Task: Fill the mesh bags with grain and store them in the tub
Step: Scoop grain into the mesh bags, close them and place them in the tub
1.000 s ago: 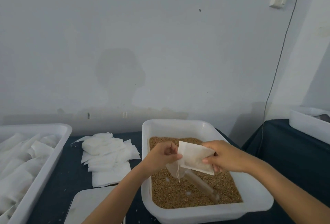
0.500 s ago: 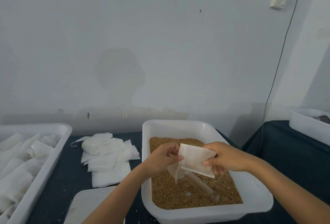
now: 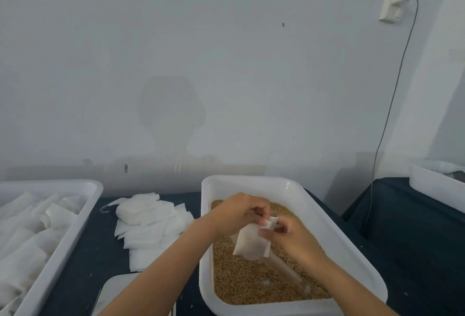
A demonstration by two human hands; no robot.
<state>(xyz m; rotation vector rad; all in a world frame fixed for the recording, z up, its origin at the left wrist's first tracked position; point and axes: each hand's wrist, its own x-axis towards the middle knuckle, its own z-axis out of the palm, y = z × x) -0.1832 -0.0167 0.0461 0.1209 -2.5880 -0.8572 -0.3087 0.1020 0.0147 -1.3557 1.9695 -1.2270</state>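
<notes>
Over the white grain tub [image 3: 334, 235], both hands hold one white mesh bag [image 3: 251, 242] at its top edge. My left hand [image 3: 239, 212] pinches the upper left of the bag's mouth, and my right hand [image 3: 289, 235] pinches its upper right corner. The bag hangs down, its body just above the brown grain [image 3: 246, 280]. A clear scoop [image 3: 289, 273] lies half buried in the grain under the bag. A pile of flat empty mesh bags [image 3: 148, 222] lies on the dark table to the left. The white storage tub [image 3: 73, 230] at far left holds several bags.
A white flat scale or lid [image 3: 118, 293] sits at the near edge between the two tubs. Another white tub [image 3: 437, 187] stands on a separate dark table at the right. A grey cable [image 3: 392, 104] hangs down the wall from a socket.
The bag has swung from lying flat between my hands to hanging down. Both hands have come closer together at its top and dropped lower over the grain.
</notes>
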